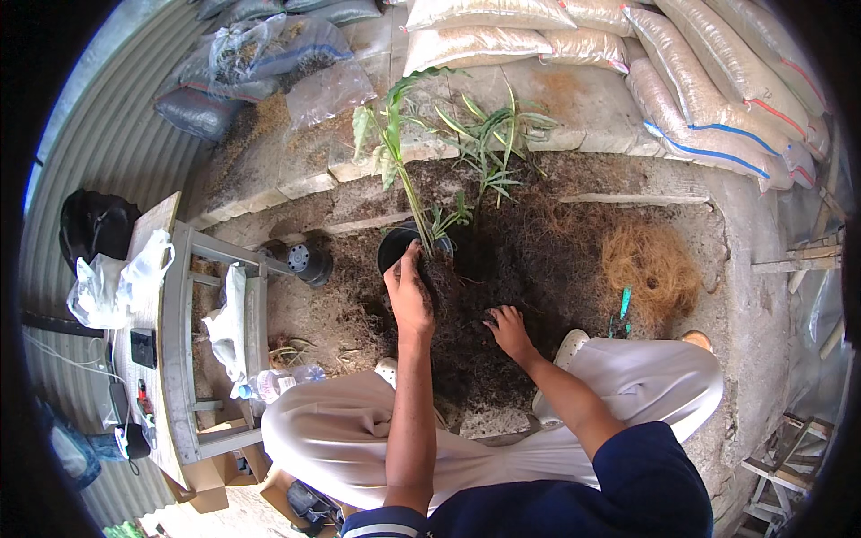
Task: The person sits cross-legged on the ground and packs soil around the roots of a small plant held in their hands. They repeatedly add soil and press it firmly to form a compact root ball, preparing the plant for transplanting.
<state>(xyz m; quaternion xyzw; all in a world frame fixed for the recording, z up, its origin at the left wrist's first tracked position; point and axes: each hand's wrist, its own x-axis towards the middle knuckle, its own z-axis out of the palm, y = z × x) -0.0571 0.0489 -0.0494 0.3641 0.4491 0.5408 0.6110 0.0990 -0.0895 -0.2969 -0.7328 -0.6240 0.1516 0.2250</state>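
My left hand (412, 296) grips the base of a tall leafy plant (407, 181) by its stems and soil-covered root ball (438, 276). The root ball hangs at the near rim of a black plastic pot (397, 247); whether any of it rests inside is hidden by the hand. My right hand (511, 332) rests at the loose dark soil (471, 366), fingers spread and slightly curled, with nothing visible in them. Just beyond the pot, more narrow-leaved plants (494, 141) lean over the soil heap.
Coconut fibre (649, 269) lies at right beside a green-handled tool (625, 302). An upturned black pot (309, 263) and a plastic bottle (282, 382) are at left, near a wooden table (171, 323). Filled sacks (477, 48) line the back ledge (363, 158).
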